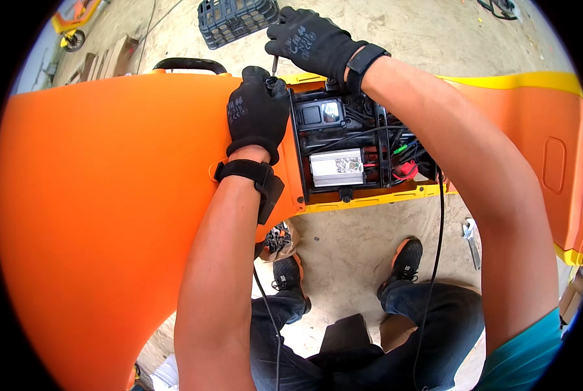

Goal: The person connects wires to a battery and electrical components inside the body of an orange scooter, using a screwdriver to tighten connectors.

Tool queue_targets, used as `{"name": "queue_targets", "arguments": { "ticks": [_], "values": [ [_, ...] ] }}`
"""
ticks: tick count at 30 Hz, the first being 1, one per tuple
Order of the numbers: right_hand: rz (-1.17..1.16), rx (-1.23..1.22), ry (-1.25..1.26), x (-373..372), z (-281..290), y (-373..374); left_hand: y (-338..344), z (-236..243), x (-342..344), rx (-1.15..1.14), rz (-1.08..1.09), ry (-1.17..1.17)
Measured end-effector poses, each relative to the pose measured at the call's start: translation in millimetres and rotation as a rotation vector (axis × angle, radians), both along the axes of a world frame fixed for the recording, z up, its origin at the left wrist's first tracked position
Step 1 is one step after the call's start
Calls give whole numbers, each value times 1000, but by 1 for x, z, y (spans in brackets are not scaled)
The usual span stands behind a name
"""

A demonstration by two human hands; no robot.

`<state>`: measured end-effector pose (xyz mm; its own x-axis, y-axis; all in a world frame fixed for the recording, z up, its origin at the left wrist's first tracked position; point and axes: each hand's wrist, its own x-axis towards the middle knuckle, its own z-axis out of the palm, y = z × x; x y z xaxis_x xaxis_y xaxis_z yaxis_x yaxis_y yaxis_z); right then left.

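My right hand (pixel 311 42), in a black glove, is closed round a thin-shafted tool (pixel 275 64). Its handle is hidden in the fist and its shaft points down. Just below the tip, my left hand (pixel 257 111), gloved too, bends its fingers at the far corner of the orange body panel (pixel 109 163). A small dark piece (pixel 271 82) shows at its fingertips; its kind is not clear. To the right of that hand lies an uncovered bay with a silver finned box (pixel 337 167), a black unit with a small window (pixel 321 114) and bundled wires.
A black plastic basket (pixel 236 23) is beyond the panel, beside a black grab handle (pixel 190 64). Yellow trim (pixel 369 197) edges the bay. Black cables (pixel 440 228) hang in front of me. A bag of small parts (pixel 280 241) and a metal tool (pixel 472 244) lie on the ground.
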<state>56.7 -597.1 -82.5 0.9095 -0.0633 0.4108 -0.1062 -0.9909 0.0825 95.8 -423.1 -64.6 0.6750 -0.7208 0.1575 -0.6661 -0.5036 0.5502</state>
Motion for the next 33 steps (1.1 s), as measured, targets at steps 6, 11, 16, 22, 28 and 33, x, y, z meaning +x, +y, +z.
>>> {"name": "queue_targets", "arguments": {
  "ticks": [6, 11, 16, 22, 28, 33],
  "values": [
    [107, -162, 43, 4, 22, 9, 4, 6, 5, 34, -11, 2],
    [131, -216, 61, 4, 20, 7, 2, 3, 2, 27, -8, -11],
    [212, -226, 52, 11, 19, 6, 3, 2, 5, 10, 39, -17],
    [412, -79, 21, 9, 18, -17, 4, -1, 5, 44, -56, -42],
    [491, -241, 58, 21, 29, -22, 5, -1, 13, 43, -89, -24],
    [344, -40, 296, 8, 45, -13, 8, -9, 19, 20, -130, -73]
  ]
}}
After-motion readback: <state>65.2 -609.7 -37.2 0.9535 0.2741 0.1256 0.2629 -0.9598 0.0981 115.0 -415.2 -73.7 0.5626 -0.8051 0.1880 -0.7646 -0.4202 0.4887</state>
